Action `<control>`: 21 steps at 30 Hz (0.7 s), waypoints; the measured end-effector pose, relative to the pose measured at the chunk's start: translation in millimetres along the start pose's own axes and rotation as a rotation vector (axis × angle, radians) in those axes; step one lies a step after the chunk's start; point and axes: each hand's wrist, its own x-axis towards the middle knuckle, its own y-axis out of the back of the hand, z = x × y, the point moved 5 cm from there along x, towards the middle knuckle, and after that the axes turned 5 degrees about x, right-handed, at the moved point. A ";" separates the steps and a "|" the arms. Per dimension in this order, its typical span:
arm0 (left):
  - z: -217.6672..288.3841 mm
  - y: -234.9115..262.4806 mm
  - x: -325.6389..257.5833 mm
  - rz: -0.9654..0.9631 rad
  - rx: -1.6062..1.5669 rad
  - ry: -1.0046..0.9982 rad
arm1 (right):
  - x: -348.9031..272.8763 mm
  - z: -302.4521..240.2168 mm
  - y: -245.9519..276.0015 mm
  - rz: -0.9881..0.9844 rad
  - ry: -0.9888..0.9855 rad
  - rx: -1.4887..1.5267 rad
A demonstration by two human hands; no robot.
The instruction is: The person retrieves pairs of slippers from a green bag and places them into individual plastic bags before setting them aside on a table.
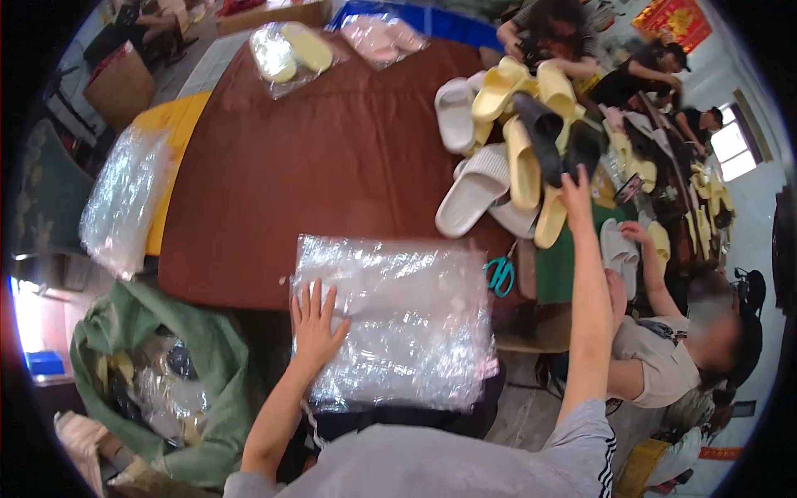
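My left hand [317, 328] lies flat with its fingers spread on a stack of clear plastic bags [407, 307] at the table's near edge. Far to the right, my right arm stretches toward a pile of slide slippers. There my right hand [574, 197] has its fingers extended against the lower end of the black slippers [540, 133]; no firm grip shows. Around them in the pile are yellow slippers [522, 162] and grey slippers [473, 191], lying over one another.
On the brown table [315, 158], a bagged yellow pair [292, 54] and a bagged pink pair [382, 37] lie at the back. Teal scissors [500, 276] lie by the stack. A green sack [220, 340] stands at left. A co-worker [656, 357] sits at right; others work beyond.
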 end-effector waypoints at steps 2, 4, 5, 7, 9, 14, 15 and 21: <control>8.4 0.5 11.8 0.014 -0.027 -0.035 | -23.5 -2.0 29.5 0.066 0.106 0.020; 5.0 2.5 10.7 0.042 -0.010 -0.040 | -70.3 -19.8 14.8 0.163 0.206 -0.268; 5.4 5.1 12.0 0.061 -0.033 -0.054 | -94.5 -24.0 -2.4 0.108 0.316 -0.440; 2.8 16.2 8.4 0.037 -0.011 -0.024 | -167.7 -34.7 -61.9 -0.057 0.396 -0.448; 8.5 19.3 11.1 0.039 -0.001 -0.023 | -233.0 -45.9 -114.1 -0.454 0.475 -0.346; 17.5 15.4 16.9 0.125 0.050 -0.045 | -340.7 -30.7 -201.9 -0.772 0.692 -0.656; 13.7 8.7 16.5 0.124 0.070 -0.034 | -339.1 -17.0 -207.7 -0.750 0.672 -0.700; 7.6 5.5 8.6 0.172 -0.070 -0.008 | -317.2 31.3 -202.0 -0.735 0.597 -0.746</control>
